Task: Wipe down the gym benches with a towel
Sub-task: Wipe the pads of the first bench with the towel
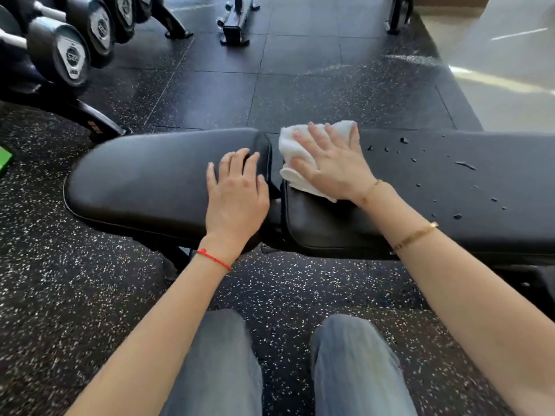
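A black padded gym bench runs across the view in two parts: a seat pad (135,178) on the left and a long back pad (450,205) on the right, with a gap between them. My left hand (235,190) rests flat on the right end of the seat pad, fingers apart, holding nothing. My right hand (333,163) presses flat on a folded white towel (292,145) at the left end of the back pad. Several water drops (458,216) lie on the back pad to the right of the towel.
A dumbbell rack (69,52) with black dumbbells stands at the far left. Black machine feet (235,28) stand on the speckled rubber floor (75,295) beyond the bench. A green object (4,162) pokes in at the left edge. My knees in jeans (225,355) are below the bench.
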`<state>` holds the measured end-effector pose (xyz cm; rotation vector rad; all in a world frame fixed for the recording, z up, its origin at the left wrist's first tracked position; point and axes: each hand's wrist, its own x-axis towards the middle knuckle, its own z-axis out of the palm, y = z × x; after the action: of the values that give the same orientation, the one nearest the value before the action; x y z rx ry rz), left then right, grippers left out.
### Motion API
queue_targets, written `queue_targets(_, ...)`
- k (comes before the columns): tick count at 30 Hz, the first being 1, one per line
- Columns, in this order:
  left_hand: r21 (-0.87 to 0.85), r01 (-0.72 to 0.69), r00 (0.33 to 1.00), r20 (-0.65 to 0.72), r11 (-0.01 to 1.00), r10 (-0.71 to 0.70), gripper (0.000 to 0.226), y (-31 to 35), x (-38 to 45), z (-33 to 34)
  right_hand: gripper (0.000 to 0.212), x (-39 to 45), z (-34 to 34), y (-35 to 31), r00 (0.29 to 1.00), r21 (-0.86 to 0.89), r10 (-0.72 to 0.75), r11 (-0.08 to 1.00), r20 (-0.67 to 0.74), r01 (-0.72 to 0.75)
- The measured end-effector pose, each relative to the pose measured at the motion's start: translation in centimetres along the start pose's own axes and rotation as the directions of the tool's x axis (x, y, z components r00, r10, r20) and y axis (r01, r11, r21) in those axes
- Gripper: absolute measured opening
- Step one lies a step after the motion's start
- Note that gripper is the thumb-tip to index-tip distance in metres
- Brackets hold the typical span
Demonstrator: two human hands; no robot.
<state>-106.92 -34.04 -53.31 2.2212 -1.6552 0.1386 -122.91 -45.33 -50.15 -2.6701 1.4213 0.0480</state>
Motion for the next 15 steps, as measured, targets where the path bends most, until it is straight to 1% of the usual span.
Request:
queue_targets(3,0.012,0.009,1.000,-0.011,1.000,-0.009,0.047,0.1,0.1,-0.2,0.059,-1.2,0.2,-0.1,0.993,-0.025,-0.109,0.994,-0.041,0.108)
queue_targets(6,0.000,0.019,1.000,-0.019,1.000,-0.019,0.046,0.2,-0.1,-0.5,0.059,-4.9,0.7,1.9,0.977,0.022,-0.204,0.978,-0.058,0.205)
queue_targets(9,0.002,0.027,0.999,-0.018,1.000,-0.027,0.046,0.4,0.0,-0.7,0.062,-5.3,0.4,4.9,0.985,0.064,-0.169,0.983,-0.032,0.170)
queue_targets(12,0.022,0.017,1.000,-0.022,1.000,-0.016,0.046,0.5,0.0,-0.6,0.059,-2.3,0.0,5.1,0.994,0.048,-0.108,0.993,-0.021,0.109)
queue_targets(15,0.027,0.017,1.000,-0.027,0.999,-0.016,0.047,0.5,0.1,-0.5,0.060,-0.7,-0.2,3.0,0.986,0.015,-0.164,0.986,-0.010,0.164)
